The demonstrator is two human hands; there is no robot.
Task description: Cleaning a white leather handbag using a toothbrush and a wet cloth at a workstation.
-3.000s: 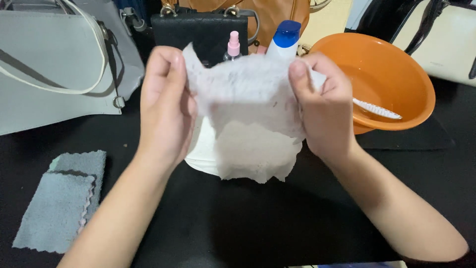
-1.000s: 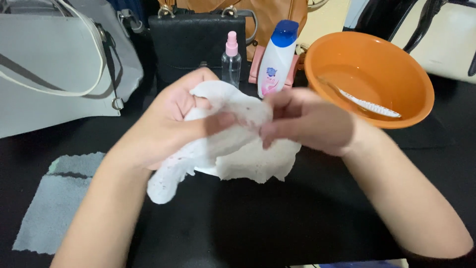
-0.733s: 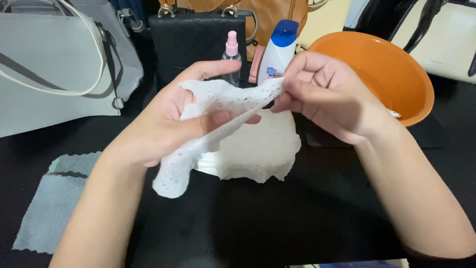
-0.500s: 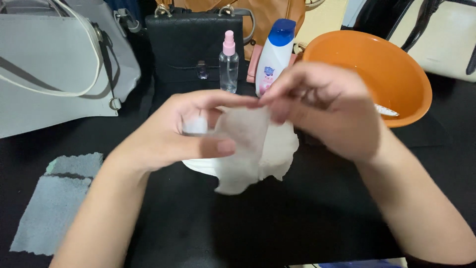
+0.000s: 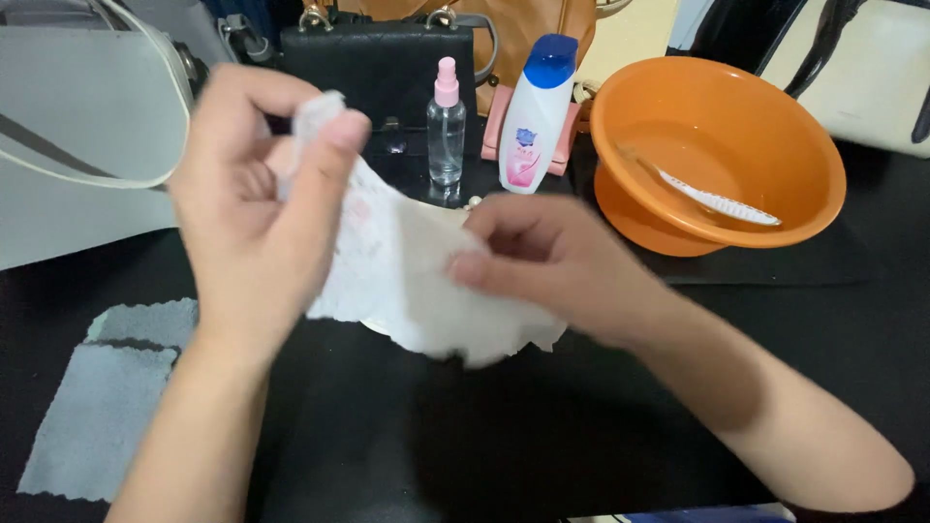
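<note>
— White thin tissue sheet [image 5: 407, 281]: where is it seen in the head view?
— It is held above the black desk [image 5: 542, 436], stretched between both hands. Its upper corner is pinched by the left hand [image 5: 257, 208], raised and closed on it; its lower part is gripped by the right hand [image 5: 552, 266], fingers closed around the sheet.

— What is placed around it?
— Behind are found a clear spray bottle with pink cap [image 5: 446, 126], a white bottle with blue cap [image 5: 536, 116] and an orange plastic basin [image 5: 717, 155]. A grey cloth [image 5: 107, 397] is laid at the left.
</note>
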